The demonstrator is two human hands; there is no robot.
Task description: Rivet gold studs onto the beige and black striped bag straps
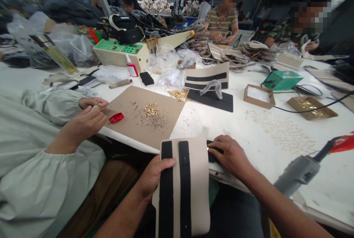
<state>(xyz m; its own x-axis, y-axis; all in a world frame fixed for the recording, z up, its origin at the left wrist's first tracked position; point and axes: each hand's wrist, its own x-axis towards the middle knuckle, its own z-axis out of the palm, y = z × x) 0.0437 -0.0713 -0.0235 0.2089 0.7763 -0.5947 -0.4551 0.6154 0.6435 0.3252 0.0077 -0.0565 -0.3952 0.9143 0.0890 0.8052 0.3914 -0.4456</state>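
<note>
My left hand [156, 175] grips the left edge of a beige panel [199, 190], thumb on top. Two black strips run along the panel, which is held upright in front of me at the table edge. At its upper right edge my right hand [231, 153] is closed in a pinch. A small shiny spot shows by those fingertips, too small to name. Under the right fingers lies a dark piece [214, 153], partly hidden by the panel and the hand.
Left, a co-worker's hands [88, 118] hold a small gold piece above a brown board [129, 131] with gold hardware [151, 109] and a red cap [116, 117]. A grey power tool [298, 173] lies right, near small cardboard boxes [312, 108]. Another striped panel [207, 76] stands behind.
</note>
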